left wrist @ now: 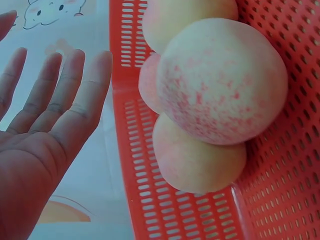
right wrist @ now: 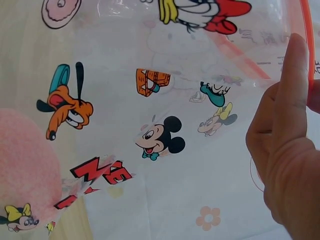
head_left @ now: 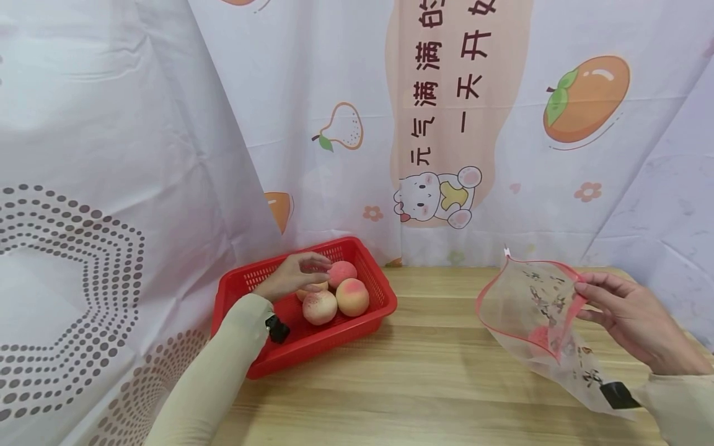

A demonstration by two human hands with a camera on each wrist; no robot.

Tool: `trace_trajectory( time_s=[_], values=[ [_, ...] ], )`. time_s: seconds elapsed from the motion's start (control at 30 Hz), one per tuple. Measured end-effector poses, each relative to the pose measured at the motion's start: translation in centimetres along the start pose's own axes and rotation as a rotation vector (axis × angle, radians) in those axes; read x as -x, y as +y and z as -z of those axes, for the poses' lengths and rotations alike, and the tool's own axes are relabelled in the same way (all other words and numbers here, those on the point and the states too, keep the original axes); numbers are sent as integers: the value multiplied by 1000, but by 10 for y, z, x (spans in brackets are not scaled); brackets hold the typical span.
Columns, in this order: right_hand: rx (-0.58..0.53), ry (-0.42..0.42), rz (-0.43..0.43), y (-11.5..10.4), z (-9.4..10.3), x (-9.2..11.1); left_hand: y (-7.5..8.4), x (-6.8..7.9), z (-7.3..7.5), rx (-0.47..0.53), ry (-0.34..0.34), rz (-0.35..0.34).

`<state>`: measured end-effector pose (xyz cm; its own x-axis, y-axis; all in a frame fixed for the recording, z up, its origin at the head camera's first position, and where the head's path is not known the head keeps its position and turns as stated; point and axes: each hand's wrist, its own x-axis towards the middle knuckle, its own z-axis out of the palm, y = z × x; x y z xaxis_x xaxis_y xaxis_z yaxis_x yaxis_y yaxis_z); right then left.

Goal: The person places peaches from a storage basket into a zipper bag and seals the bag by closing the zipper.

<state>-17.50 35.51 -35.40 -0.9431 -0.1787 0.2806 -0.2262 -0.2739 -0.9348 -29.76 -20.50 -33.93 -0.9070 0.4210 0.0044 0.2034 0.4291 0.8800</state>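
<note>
OK, bag [head_left: 515, 310] in R hand [head_left: 633, 316], peaches [head_left: 328, 304] nr L [head_left: 292, 274]

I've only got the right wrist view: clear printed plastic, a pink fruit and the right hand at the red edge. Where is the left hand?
Observer: The head view shows the left hand over the red basket.
Operator: None of that basket reaches my picture. How many peaches can you make out in it?
Observer: Four peaches, bunched together, one of them partly hidden behind the hand in the head view.
</note>
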Motion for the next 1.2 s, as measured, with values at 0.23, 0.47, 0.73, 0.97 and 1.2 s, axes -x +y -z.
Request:
trace_trajectory(
  time_s=[0.23, 0.47, 0.73, 0.97, 1.2],
  values=[
    [-1, 1, 1, 1, 0, 0, -13, 1, 2, 37, 0, 35],
    [-17, -7, 6, 2, 0, -1, -19, 4, 3, 17, 24, 45],
    [-14, -12, 11, 3, 1, -2, -31, 4, 4, 15, 45, 53],
    [-27, -20, 13, 3, 0, -3, -34, 5, 4, 10, 38, 63],
    [-36, -7, 13, 2, -2, -3, -40, 5, 7, -7, 38, 67]
  ],
)
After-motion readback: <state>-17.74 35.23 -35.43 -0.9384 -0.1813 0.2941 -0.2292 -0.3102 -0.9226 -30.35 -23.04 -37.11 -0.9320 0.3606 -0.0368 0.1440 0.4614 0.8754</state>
